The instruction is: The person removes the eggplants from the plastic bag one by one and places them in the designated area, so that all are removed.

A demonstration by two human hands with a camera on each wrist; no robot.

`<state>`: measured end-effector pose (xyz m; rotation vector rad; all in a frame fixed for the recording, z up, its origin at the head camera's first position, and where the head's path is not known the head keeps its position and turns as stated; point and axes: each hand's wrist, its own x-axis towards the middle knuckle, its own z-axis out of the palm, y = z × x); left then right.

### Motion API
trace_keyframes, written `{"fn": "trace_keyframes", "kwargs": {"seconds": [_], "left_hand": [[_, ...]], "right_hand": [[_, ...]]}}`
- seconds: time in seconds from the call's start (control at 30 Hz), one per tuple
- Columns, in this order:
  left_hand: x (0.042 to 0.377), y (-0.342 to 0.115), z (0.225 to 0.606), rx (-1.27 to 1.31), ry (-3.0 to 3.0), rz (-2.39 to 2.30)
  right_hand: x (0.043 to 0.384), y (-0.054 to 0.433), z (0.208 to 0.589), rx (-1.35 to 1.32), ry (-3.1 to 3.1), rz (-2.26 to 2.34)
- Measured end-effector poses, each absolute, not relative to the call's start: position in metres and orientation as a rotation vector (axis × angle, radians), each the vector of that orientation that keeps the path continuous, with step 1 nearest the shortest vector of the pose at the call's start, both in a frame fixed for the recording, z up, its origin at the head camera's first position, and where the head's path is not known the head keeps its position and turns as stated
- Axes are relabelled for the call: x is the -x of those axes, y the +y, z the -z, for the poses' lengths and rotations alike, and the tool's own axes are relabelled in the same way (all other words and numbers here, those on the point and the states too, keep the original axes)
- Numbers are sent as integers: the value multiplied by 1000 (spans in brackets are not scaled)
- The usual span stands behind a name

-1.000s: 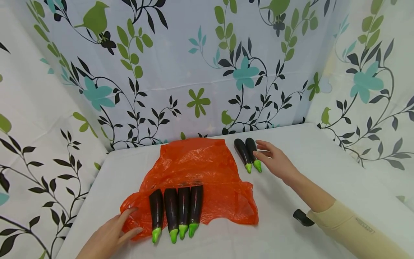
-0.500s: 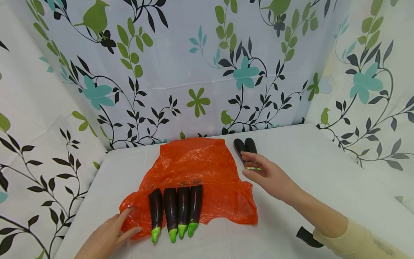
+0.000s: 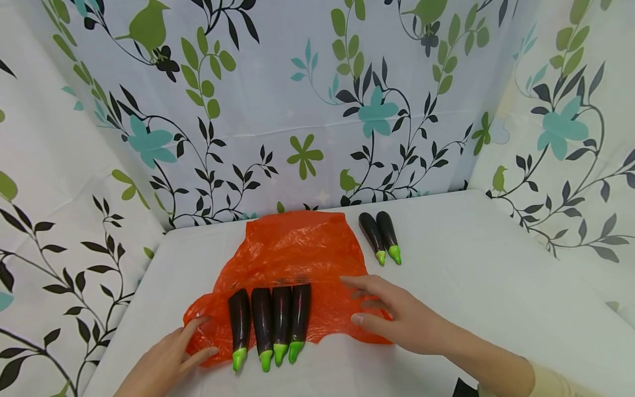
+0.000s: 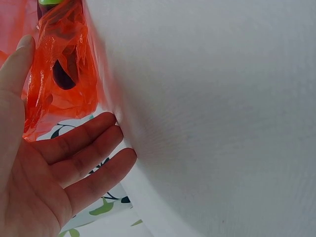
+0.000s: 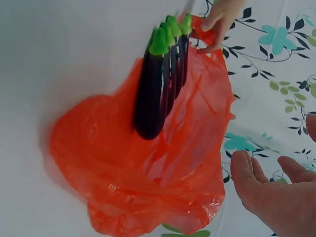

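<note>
Several dark purple eggplants (image 3: 272, 325) with bright green stem ends lie side by side on a crinkled orange-red plastic bag (image 3: 297, 248), stems toward me. My left hand (image 3: 166, 353) rests at the bag's left edge, thumb and fingers spread apart; the left wrist view shows the bag film beside its straight fingers (image 4: 94, 148). Over the bag's right side hovers my right hand (image 3: 392, 314), fingers loosely extended and holding nothing, apart from the eggplants in the right wrist view. Two more eggplants (image 3: 379, 237) lie on the table beyond the bag's upper right edge.
A white cloth covers the table (image 3: 476, 264). Behind it and at both sides hang white curtains (image 3: 317, 110) printed with leaves, birds and flowers. A black object (image 3: 464, 388) shows at my right forearm.
My right hand has moved from beside the two far eggplants, across their stem ends, back toward me and over the bag's right side. The left hand and all the eggplants look unmoved.
</note>
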<state>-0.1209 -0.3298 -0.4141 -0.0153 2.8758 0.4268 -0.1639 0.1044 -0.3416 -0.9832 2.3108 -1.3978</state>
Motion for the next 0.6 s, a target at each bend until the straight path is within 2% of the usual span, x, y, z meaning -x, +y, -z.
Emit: {"fn": "trace_keyframes", "kwargs": {"seconds": [0.27, 0.6], "left_hand": [[120, -331, 416, -3, 2888, -426], [121, -330, 416, 6, 2884, -419]], "right_hand": [[156, 92, 353, 972, 2234, 1342], [175, 65, 385, 896, 2154, 1322]]}}
